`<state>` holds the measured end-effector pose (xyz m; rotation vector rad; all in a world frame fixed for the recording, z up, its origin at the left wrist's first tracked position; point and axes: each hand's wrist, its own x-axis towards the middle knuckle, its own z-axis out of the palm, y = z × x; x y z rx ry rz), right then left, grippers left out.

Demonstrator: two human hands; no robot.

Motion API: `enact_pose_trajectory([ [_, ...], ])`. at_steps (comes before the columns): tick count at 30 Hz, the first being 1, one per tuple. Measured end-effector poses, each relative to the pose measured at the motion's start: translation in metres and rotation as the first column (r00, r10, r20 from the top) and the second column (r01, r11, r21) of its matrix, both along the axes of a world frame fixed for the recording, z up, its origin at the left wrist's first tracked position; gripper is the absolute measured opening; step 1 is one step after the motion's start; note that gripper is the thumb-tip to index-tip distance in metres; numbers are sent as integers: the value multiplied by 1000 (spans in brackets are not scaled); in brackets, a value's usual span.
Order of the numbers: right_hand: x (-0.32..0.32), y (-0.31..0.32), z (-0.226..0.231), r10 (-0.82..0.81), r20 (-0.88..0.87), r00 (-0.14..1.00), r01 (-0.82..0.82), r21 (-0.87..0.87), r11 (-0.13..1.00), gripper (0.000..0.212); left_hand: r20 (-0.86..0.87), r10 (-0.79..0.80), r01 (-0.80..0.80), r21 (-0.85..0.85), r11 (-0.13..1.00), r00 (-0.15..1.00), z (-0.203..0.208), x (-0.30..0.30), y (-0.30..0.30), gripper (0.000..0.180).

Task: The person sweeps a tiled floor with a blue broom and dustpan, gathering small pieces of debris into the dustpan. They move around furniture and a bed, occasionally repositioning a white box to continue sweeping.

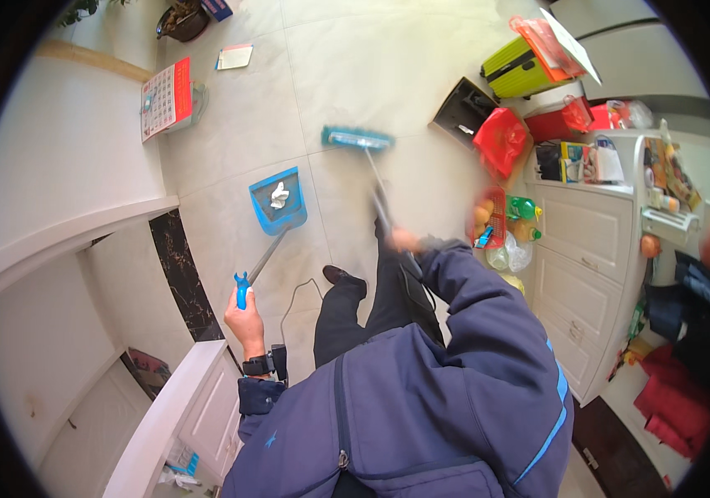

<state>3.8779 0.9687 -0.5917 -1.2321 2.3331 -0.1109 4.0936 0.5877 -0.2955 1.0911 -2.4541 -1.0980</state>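
Note:
My left hand (244, 325) is closed round the blue grip of a long-handled dustpan (299, 200). The blue pan rests on the floor, left of my feet and ahead, with a crumpled white tissue (279, 195) and some dark bits in it. In my right hand (405, 241) is the grey handle of a broom, blurred by motion. The teal broom head (358, 138) is at floor level, ahead and to the right of the dustpan, apart from it. A dark band with a small device sits on my left wrist.
Pale tiles (322, 66) cover the floor. Along the right stand an open dark box (464, 109), a red bag (500, 141), a lime suitcase (514, 70), a red basket (496, 212) with bottles beside it, and a white cabinet (585, 228). A white counter (176, 407) is at the lower left.

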Motion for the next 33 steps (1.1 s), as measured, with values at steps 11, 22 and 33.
enact_pose_trajectory([
  [11, 102, 28, 208, -605, 698, -384, 881, 473, -13, 20, -67, -44, 42, -28, 999, 997, -2, 49, 31, 25],
  [22, -143, 131, 113, -816, 251, 520, 830, -372, 415, 19, -104, 36, -43, -68, 997, 994, -10, 20, 184, 20],
  [33, -220, 183, 93, -196, -336, 921, 296, 277, 914, 16, 44, 145, -146, 9, 989, 988, 18, 16, 270, 20],
])
